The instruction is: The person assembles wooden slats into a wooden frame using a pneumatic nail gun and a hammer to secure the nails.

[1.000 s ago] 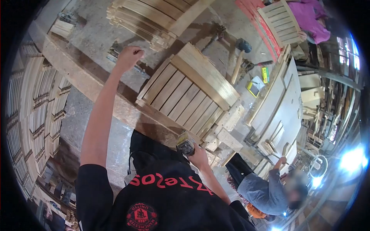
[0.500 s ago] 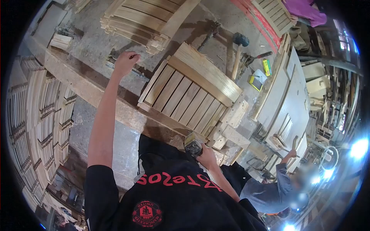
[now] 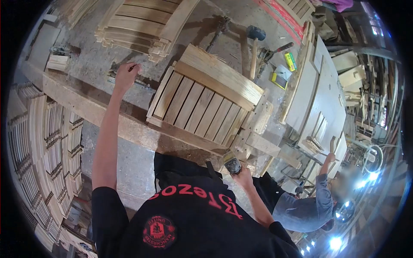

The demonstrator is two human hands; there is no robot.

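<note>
My left hand (image 3: 126, 76) is over the bench, left of a slatted wooden panel (image 3: 201, 107). Its fingertips are pinched together; anything between them is too small to make out. Close below it lies a narrow metal piece (image 3: 138, 83). In front of my body, my right hand (image 3: 243, 177) is wrapped round a short, thick tool (image 3: 232, 163) with a dark rounded end and a yellowish side. Its handle is hidden by the hand. The tool is held apart from the panel, near the bench's front edge. Along the panel's far side runs a wide pale board (image 3: 221, 75).
Beyond the panel lie a black-headed mallet (image 3: 254, 51), a red-handled tool (image 3: 279, 49) and a yellow-edged item (image 3: 279, 80). Slatted panels (image 3: 142, 23) are stacked at the back left. Wooden parts (image 3: 38, 142) are piled at left. Another person (image 3: 303, 208) works at right.
My right hand and the tool have moved right, away from the panel's near edge. My left hand stays pinched beside the panel. The whole view has shifted slightly.
</note>
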